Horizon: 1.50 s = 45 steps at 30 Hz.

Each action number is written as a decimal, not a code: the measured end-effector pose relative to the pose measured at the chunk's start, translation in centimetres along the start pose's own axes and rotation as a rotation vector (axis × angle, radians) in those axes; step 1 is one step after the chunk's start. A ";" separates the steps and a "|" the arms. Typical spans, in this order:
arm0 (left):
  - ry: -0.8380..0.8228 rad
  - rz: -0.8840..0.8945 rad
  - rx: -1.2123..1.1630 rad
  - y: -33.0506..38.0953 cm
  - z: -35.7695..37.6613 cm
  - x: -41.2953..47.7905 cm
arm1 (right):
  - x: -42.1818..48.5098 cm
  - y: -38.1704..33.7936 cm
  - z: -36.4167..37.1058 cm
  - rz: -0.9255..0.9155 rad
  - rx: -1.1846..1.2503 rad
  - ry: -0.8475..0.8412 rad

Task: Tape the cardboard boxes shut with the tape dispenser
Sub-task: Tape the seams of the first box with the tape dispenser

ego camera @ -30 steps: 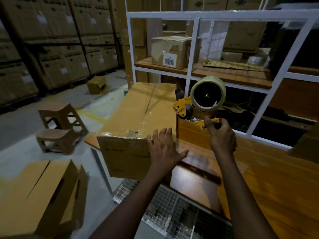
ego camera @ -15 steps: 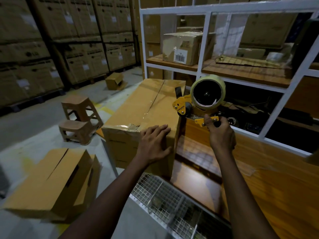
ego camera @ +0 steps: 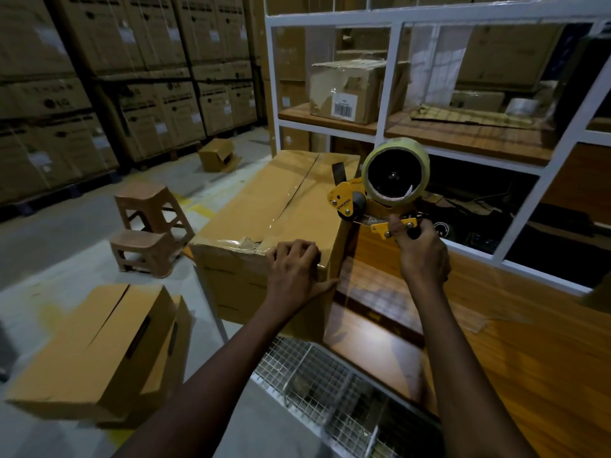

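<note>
**Warehouse taping station, dim light**

Stacked cartons [ego camera: 132,77] on racking fill the left background above a grey concrete floor. A wooden counter [ego camera: 496,342] runs along the right side, backed by a white shelf frame [ego camera: 390,77].

The cardboard box [ego camera: 264,206] sits at the counter's left end, with its near left corner reaching past the counter's edge. Its top flaps are closed, and glossy clear tape lies along the centre seam, rumpled at the near edge. The left hand [ego camera: 294,269] grips the box's near right corner. Its fingers are curled over the top edge and its thumb is stretched along the front face.

The right hand [ego camera: 420,256] is wrapped around the handle of the yellow tape dispenser [ego camera: 377,196], thumb up against the yellow plate. The dispenser is held upright just beside the box's right side, above the counter. Its tape roll [ego camera: 395,173] faces the camera.

On the shelf behind stands a torn box with a barcode label [ego camera: 347,90]. Further right on the same shelf lie a flattened cardboard sheet [ego camera: 469,115] and a spare tape roll [ego camera: 525,105]. A wire mesh basket [ego camera: 330,391] hangs below the counter's near edge.

On the floor to the left are a closed carton [ego camera: 92,345], a tall brown stool [ego camera: 152,206] and a low brown stool [ego camera: 145,252]. A small open box [ego camera: 216,155] lies near the racking.
</note>
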<state>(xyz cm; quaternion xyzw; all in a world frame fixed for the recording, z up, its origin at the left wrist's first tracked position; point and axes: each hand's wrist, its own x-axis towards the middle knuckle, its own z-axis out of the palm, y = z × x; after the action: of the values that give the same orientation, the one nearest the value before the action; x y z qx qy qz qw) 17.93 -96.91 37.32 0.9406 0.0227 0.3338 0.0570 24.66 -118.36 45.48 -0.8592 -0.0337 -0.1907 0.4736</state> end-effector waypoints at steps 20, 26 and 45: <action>-0.203 -0.265 0.256 -23.2 -9.6 -4.2 | -0.1 -8.8 6.7 -0.108 0.027 0.001; -0.405 -0.164 0.200 -13.8 -4.8 -1.2 | 1.1 -7.2 4.6 -0.073 -0.029 0.077; -0.461 -0.427 0.006 19.3 6.4 9.8 | 4.5 8.0 -15.2 0.088 -0.195 0.305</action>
<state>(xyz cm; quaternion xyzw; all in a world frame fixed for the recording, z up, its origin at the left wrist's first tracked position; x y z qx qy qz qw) 29.71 -115.85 40.87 0.9657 0.2072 0.0922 0.1269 26.25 -135.91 47.99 -0.8626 0.0949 -0.3002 0.3959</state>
